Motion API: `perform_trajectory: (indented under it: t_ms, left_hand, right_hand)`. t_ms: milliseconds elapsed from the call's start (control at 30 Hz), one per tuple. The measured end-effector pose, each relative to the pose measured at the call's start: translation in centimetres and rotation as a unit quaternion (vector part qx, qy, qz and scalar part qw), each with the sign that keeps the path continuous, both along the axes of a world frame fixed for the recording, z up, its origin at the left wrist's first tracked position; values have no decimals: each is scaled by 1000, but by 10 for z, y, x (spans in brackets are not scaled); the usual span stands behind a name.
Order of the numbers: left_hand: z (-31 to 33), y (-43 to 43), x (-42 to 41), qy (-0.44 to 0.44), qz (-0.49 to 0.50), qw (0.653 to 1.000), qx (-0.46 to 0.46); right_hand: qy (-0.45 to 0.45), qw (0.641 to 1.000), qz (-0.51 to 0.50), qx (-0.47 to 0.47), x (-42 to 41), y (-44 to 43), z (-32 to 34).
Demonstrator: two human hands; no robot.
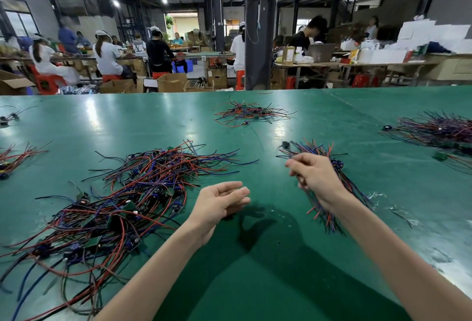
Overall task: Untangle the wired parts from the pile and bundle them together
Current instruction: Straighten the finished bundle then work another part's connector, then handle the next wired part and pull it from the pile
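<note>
Nearest us on the left, the tangled pile [122,205] of red, blue and black wires with small green boards sprawls over the green table [255,282]. Just right of it our left hand [219,203] hangs palm up, fingers relaxed and slightly spread, holding nothing. A far heap [251,112] sits well behind. Our right hand [316,180] hovers with fingers loosely curled, its back to us; we cannot tell whether it pinches a wire. Under it lies the bundle [329,152], wires side by side. Another heap [439,129] lies at the right edge.
</note>
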State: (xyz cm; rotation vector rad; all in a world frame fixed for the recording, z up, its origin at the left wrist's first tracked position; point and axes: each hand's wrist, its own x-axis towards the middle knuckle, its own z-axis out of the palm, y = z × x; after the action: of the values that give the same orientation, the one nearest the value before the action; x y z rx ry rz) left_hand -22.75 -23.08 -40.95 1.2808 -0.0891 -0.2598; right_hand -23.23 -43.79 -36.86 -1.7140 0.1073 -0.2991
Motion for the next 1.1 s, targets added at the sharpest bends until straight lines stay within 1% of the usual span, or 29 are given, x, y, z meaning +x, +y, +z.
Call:
perform_trajectory:
  t_ms: [67,133,200,300,400,433,467,533,600,633,700,733,767,800,833,867,900,1000,1100]
  left_hand:
    - [0,0,0,-7,1,1000,16]
    - [0,0,0,-18,3,999,37]
    - [-1,-1,-1,-34,3,997,67]
    - [-3,-1,-1,-85,13,984,158]
    - [-3,2,0,-160,46,948,272]
    - [-3,5,1,-193,66,927,315]
    - [-2,9,2,-230,94,896,367]
    - [3,19,6,-292,164,808,484]
    - [10,35,12,-307,231,716,582]
    - [13,43,16,-292,254,679,624]
    - [19,61,23,-220,277,617,703]
    - [20,69,26,-169,276,594,737]
    - [21,77,28,-112,267,580,762]
    - [21,83,29,-55,254,577,775]
    - [21,88,31,-5,238,585,775]
    - [20,92,33,31,225,598,769]
    - [19,94,35,44,220,607,762]
    - [20,100,38,25,241,618,748]
    - [25,111,39,3,273,618,738]
  right_hand:
    - [4,998,-56,-30,8,-21,0]
    - [43,987,-104,-111,12,-41,-4]
    - [96,964,-143,-205,12,-55,-8]
    - [159,916,-172,-326,8,-62,-10]
    - [175,885,-193,-386,4,-57,-11]
    - [172,878,-197,-400,3,-55,-12]
    - [169,871,-202,-415,1,-52,-12]
    - [159,855,-216,-445,-2,-47,-11]
    - [138,836,-233,-478,-5,-43,-11]
    - [117,829,-242,-491,-7,-40,-10]
    - [56,826,-254,-501,-9,-32,-11]
    - [23,828,-250,-502,-10,-27,-11]
    - [-4,830,-239,-505,-11,-20,-12]
    - [-21,831,-222,-509,-11,-13,-14]
    - [-31,833,-202,-514,-11,-6,-17]
    - [-35,836,-178,-518,-12,2,-21]
    - [-38,839,-152,-521,-12,9,-25]
    - [-49,847,-83,-524,-13,25,-38]
    - [-48,847,-43,-528,-14,33,-49]
